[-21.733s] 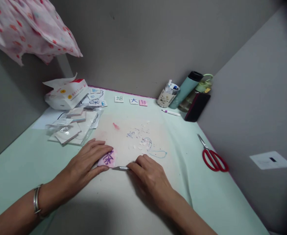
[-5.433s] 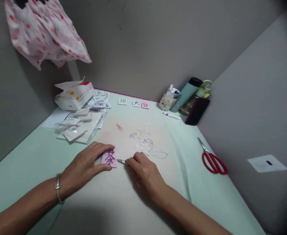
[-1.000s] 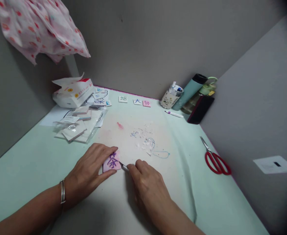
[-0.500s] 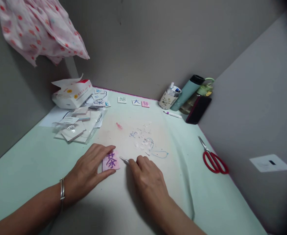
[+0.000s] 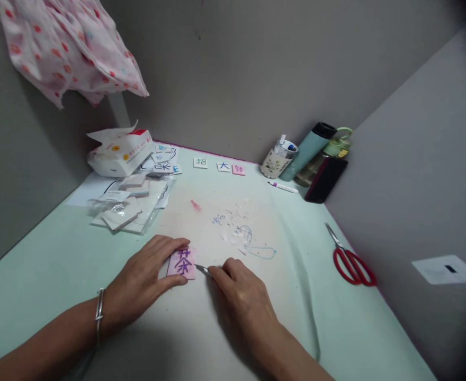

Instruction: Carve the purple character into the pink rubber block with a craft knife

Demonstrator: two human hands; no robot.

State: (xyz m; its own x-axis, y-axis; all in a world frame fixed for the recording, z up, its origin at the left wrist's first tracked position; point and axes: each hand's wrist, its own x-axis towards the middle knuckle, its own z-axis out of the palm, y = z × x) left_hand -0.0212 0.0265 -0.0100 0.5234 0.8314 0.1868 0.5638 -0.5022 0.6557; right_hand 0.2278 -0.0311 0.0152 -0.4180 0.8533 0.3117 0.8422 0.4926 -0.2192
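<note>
A square pink carving block [image 5: 187, 256] with a purple handwritten character lies on the pale work surface. My left hand [image 5: 148, 270] grips it, fingers along its far edge and thumb along its near edge. My right hand [image 5: 241, 291] is closed around a slim silver craft knife [image 5: 204, 270], low over the surface. The blade's tip points left and is at the block's right edge; whether it cuts in, I cannot tell. Most of the knife's handle is hidden by my fingers. Shavings [image 5: 233, 233] and ink marks lie just beyond the right hand.
Several small character tiles [image 5: 200, 163] line the back. At left are a tissue pack [image 5: 122, 153] and bagged blocks [image 5: 124, 211]. To the right are a pen cup [image 5: 277, 161], tumbler [image 5: 310, 151], phone [image 5: 325, 180], marker [image 5: 283, 187] and red-handled scissors [image 5: 346, 267]. Walls stand behind and at both sides.
The knife tip has shifted slightly towards me along the block's right side. My left hand keeps its hold on the block. The whole view has moved a little.
</note>
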